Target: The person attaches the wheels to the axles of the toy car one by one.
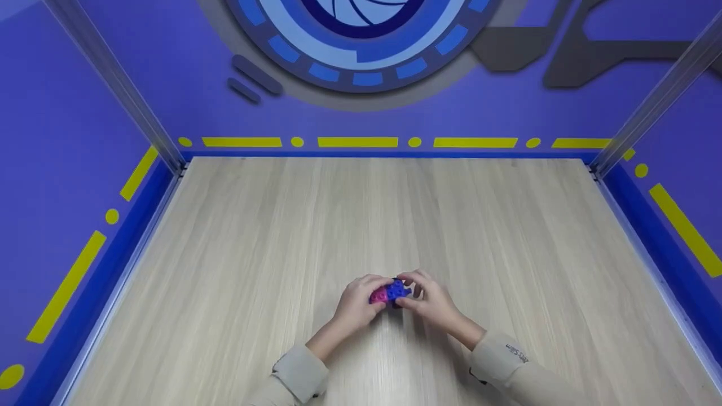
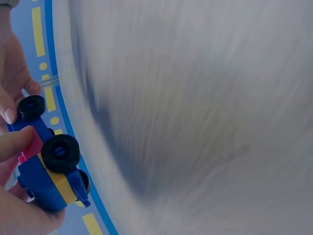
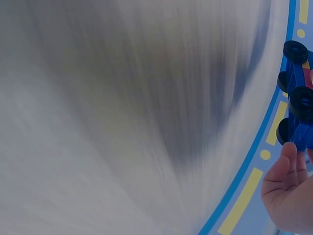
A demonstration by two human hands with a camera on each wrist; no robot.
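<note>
A small toy car [image 1: 397, 290] of building bricks, blue, pink and yellow with black wheels, is between both hands near the front of the table. My left hand [image 1: 355, 303] grips its pink end in the head view, thumb in front and fingers behind. At the blue end, my right hand [image 1: 433, 300] pinches the car with thumb and index finger. The left wrist view shows the toy car [image 2: 41, 183] from the side, with a wheel [image 2: 60, 153] facing the camera. In the right wrist view the car [image 3: 292, 76] is cut off by the frame's edge.
A light wood-grain table [image 1: 361, 220] spreads around the hands. Blue-purple walls [image 1: 361, 127] with yellow dashes and dots stand at its back and sides. Metal posts [image 1: 121, 87] rise at the back corners.
</note>
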